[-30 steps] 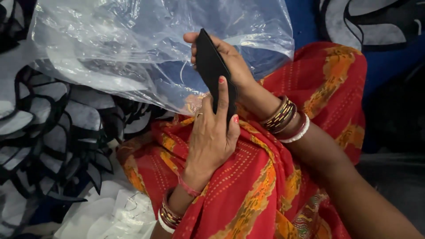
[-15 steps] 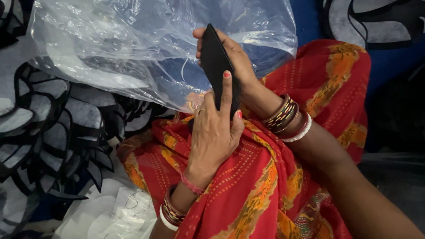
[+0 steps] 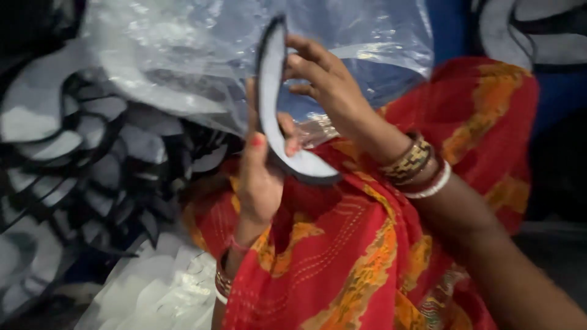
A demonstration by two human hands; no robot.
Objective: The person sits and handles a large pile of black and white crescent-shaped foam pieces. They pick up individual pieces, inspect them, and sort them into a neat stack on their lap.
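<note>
Upright above the red-and-orange cloth (image 3: pixel 361 269) on the lap, a curved white piece with a black edge (image 3: pixel 272 116) is pinched low by the left hand (image 3: pixel 260 177), its wrist rising from below, while the right hand (image 3: pixel 327 85) curls fingers around its upper part, before a clear plastic bag (image 3: pixel 183 55).

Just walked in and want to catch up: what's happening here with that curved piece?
A person in a red and orange garment holds a curved, flat piece, white on its face with a black edge, up in both hands. The left hand grips its lower part and the right hand steadies the upper part. Behind it lies a clear plastic bag, and at the left sits a heap of similar black and white cut pieces.
</note>
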